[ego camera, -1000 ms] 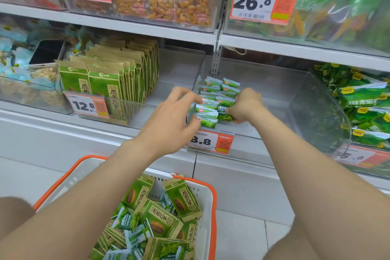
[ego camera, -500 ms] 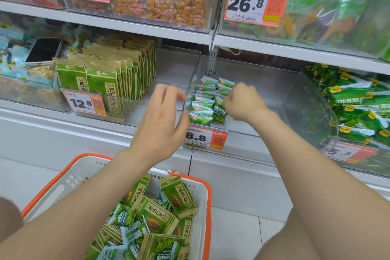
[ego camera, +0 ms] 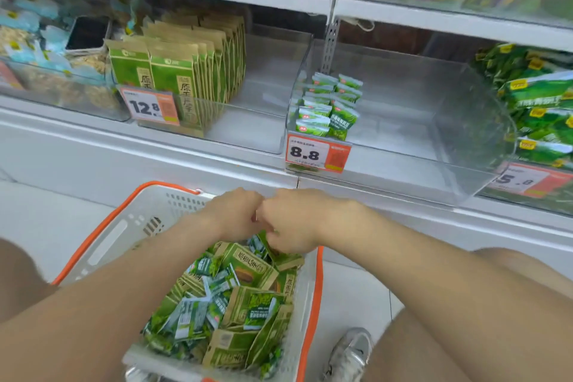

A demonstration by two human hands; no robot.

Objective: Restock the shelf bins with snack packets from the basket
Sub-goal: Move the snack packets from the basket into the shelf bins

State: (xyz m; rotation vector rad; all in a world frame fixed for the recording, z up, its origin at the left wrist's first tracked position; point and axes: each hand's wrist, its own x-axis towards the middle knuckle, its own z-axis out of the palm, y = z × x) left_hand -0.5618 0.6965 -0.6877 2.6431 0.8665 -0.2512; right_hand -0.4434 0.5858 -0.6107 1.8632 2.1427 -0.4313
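As the hands stand: two, left hand [ego camera: 231, 214] and right hand [ego camera: 294, 220], touching knuckle to knuckle over the far end of the basket [ego camera: 124, 236]. Fingers are curled down among the packets and the tips are hidden, so a pinch cannot be told.
Basket: one, white with an orange rim, below the shelf.
Snack packets [ego camera: 217, 298]: heaped in the basket, two kinds, small green-and-white and larger kraft-green. Too jumbled to count.
Middle bin [ego camera: 434, 133]: one, clear, with two short rows of small packets [ego camera: 328, 102] at its front left.
Left bin [ego camera: 263, 121]: two rows of upright kraft-green packets [ego camera: 186, 71].
Writing: three prices, 12.8 tag [ego camera: 150, 107], 8.8 tag [ego camera: 317, 154], 5.8 tag [ego camera: 524, 180] partly blurred.
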